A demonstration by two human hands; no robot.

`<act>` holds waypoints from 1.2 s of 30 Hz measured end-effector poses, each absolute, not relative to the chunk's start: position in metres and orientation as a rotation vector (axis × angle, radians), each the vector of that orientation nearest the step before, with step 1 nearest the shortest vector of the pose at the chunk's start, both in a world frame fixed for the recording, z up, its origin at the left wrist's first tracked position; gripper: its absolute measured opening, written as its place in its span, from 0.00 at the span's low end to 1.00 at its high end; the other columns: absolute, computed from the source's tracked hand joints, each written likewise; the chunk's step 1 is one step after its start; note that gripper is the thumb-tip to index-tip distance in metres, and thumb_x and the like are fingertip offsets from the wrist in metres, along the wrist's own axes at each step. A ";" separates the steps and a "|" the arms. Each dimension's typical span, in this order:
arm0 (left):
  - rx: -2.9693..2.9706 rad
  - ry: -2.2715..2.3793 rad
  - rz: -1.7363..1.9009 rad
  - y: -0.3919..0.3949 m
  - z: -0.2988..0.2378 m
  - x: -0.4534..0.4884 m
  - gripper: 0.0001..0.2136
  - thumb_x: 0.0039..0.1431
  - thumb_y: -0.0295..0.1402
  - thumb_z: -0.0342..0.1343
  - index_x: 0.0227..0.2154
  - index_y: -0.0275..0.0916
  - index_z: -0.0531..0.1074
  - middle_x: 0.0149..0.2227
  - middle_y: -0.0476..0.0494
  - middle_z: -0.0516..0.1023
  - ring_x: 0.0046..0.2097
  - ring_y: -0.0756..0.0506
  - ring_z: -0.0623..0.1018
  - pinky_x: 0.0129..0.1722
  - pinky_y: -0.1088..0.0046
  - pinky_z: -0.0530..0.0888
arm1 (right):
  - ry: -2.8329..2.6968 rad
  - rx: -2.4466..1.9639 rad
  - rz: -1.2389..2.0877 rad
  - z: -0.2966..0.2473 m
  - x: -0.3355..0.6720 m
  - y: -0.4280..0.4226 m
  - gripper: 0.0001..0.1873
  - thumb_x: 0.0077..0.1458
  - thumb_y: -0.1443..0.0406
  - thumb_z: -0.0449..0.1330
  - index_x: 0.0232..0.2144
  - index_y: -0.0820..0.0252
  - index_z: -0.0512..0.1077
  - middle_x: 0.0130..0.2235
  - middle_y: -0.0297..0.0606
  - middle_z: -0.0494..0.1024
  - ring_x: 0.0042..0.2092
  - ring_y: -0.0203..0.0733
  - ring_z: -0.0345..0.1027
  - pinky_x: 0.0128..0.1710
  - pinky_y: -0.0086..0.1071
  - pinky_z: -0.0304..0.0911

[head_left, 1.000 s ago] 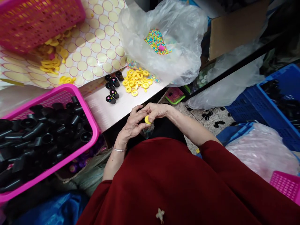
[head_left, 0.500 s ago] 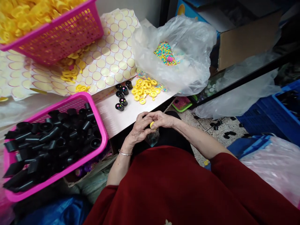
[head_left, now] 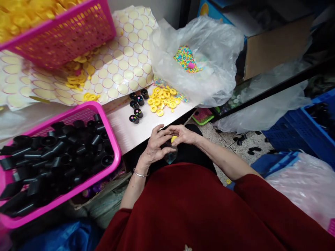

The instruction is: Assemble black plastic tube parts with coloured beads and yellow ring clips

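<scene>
Both hands meet over my lap, just off the near edge of the table. My right hand (head_left: pixel 184 135) pinches a small yellow plastic piece (head_left: pixel 173 139) between thumb and fingers; most of it is covered. Beside it, my left hand (head_left: pixel 159 143) has its thumb apart from its curved fingers, with nothing plainly gripped. Below the hands lies a clear, pointed object (head_left: pixel 171 156), partly hidden. On the table ahead are a pile of yellow rings (head_left: pixel 162 99) and several short black tubes (head_left: pixel 134 119) with coloured beads in their tops.
A pink basket of black plastic parts (head_left: pixel 118 153) stands at left. Behind it, a pink basket of yellow parts (head_left: pixel 78 36) rests on sticker sheets (head_left: pixel 128 55). A clear bag (head_left: pixel 217 59) holds coloured beads (head_left: pixel 185 57). Blue crates (head_left: pixel 285 122) stand at right.
My left thumb and fingers have spread apart and drawn back slightly from the yellow piece. The right hand, still pinching it, has shifted slightly right.
</scene>
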State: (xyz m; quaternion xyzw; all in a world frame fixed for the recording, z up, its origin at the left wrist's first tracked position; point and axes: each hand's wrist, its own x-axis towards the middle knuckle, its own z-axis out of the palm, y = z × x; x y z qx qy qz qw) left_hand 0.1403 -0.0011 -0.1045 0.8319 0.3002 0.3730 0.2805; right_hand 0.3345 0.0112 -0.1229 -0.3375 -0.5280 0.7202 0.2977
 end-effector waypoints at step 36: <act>1.654 1.771 1.293 0.039 -0.131 0.122 0.13 0.42 0.31 0.61 0.35 0.40 0.76 0.39 0.43 0.78 0.44 0.42 0.72 0.47 0.62 0.68 | -1.811 -1.992 0.466 -0.102 0.284 0.065 0.09 0.53 0.60 0.58 0.34 0.60 0.69 0.37 0.41 0.75 0.36 0.45 0.67 0.32 0.33 0.55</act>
